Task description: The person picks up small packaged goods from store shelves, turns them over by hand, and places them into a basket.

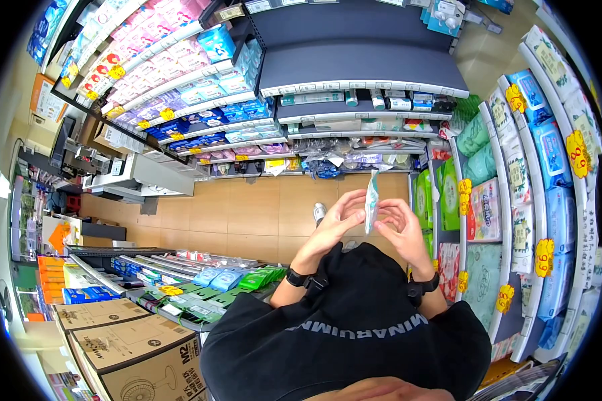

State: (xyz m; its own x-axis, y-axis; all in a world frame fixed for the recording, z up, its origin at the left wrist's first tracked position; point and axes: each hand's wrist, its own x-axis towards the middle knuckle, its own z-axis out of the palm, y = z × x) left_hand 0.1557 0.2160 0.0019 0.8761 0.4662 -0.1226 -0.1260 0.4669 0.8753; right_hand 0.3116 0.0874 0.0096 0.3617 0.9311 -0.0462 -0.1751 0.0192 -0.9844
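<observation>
A thin white-and-teal packet (372,202) stands nearly edge-on to me, held up in front of my chest over the aisle floor. Its contents cannot be made out. My left hand (341,220) pinches it from the left, thumb near its lower half and fingers behind. On the other side, my right hand (403,230) has thumb and curled fingers against its right edge. Both wrists carry dark bands.
Shelving (361,67) with packaged goods spans the front. To the right, a rack holds blue wipes packs (552,154) and green packs (448,194). A low display (201,294) and cardboard fan boxes (134,347) stand at left. Tiled floor (247,214) runs between.
</observation>
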